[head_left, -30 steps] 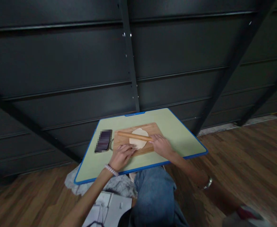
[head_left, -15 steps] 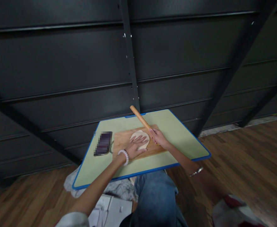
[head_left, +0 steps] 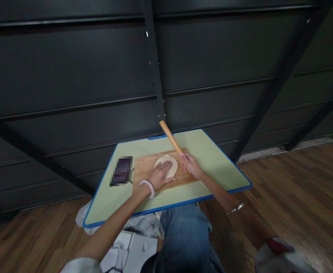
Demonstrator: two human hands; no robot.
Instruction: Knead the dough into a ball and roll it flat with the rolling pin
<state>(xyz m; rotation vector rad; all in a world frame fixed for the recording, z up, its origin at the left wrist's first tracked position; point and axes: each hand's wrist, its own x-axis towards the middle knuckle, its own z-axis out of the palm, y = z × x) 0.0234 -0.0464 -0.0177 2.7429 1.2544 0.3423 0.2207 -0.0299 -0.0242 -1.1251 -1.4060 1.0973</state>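
Note:
A flat round of pale dough [head_left: 171, 169] lies on a wooden cutting board [head_left: 143, 170]. My left hand [head_left: 160, 176] rests on the dough's near left part, palm down, with the thumb held out to the side. In my right hand [head_left: 191, 165] is a wooden rolling pin [head_left: 170, 137], gripped close to its near end. The pin slants up and away to the left, its far end past the back edge of the table, raised clear of the dough. My right fingers wrap round it just right of the dough.
The board sits on a small pale green table [head_left: 217, 163] with a blue rim. A pixelated dark phone-like object [head_left: 121, 171] lies left of the board. Dark metal panels [head_left: 98, 68] stand right behind the table. My jeans-covered leg [head_left: 183, 239] is below its front edge.
My left hand has drawn back slightly toward me, its fingers closer together, baring more of the dough. The rolling pin's far end has swung a little to the right and up.

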